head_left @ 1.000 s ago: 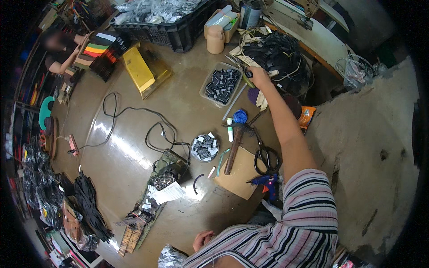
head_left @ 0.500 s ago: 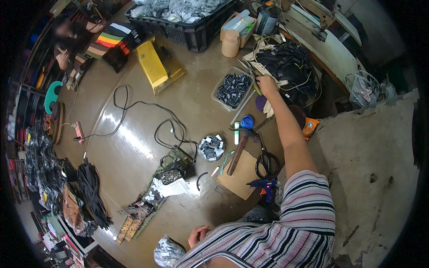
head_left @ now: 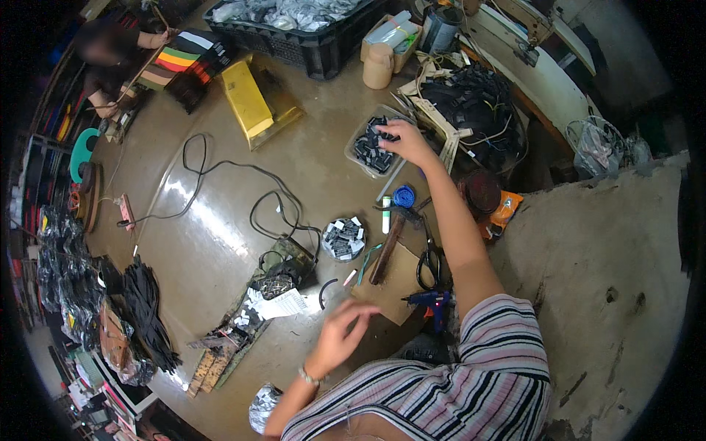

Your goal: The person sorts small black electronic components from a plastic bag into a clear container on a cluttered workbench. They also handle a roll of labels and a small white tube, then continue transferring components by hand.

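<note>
Your right hand is at the small black pieces in the clear tub, fingers half curled (whether they pinch one, can't tell). Your left hand hovers near the cardboard, fingers loosely bent and parted, seemingly bare.

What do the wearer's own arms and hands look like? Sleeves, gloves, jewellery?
Left hand: no glove; pale, beaded-looking bracelet at the wrist. Right hand: no glove, no band visible on wrist or forearm. Right sleeve: short, whitish with dark and pink stripes. Left sleeve can't be made out.
</note>
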`<state>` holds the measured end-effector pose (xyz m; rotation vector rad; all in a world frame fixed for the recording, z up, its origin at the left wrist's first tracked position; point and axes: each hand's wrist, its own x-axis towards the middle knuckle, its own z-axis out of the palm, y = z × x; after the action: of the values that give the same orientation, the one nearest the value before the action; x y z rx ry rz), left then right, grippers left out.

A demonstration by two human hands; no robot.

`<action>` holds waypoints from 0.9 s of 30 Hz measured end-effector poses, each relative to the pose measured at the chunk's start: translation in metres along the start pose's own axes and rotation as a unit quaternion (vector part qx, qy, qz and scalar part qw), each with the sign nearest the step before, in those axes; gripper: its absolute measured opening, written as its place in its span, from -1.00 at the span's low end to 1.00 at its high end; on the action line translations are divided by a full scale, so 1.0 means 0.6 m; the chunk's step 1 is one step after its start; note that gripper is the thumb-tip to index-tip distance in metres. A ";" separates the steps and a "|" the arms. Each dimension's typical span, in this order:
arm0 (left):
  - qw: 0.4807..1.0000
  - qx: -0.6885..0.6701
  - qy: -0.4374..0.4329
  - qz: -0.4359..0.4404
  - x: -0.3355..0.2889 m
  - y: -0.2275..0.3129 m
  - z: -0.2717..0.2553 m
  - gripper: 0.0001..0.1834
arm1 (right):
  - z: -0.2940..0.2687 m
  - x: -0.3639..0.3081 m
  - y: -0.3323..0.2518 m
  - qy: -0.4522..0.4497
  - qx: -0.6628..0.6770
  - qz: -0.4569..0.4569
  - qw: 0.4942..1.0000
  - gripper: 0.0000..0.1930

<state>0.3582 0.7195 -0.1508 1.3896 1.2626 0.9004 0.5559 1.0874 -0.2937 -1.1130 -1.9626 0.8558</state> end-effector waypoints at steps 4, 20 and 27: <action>0.988 -0.125 -0.057 0.069 0.130 0.105 -0.039 -0.75 | -0.049 0.005 0.044 0.108 -0.160 0.137 0.972 -0.71; 0.816 -0.505 -0.253 0.120 0.225 0.374 -0.041 -0.86 | -0.057 0.008 0.031 0.025 -0.093 0.044 0.994 -0.82; 0.863 -0.438 -0.251 -0.033 0.233 0.300 -0.045 -0.84 | -0.053 0.093 0.056 0.010 -0.427 0.088 0.900 -0.75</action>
<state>0.3973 0.8721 0.0158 0.7467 0.3826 0.8268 0.5751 1.1572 -0.2898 -1.7878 -2.2962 0.0018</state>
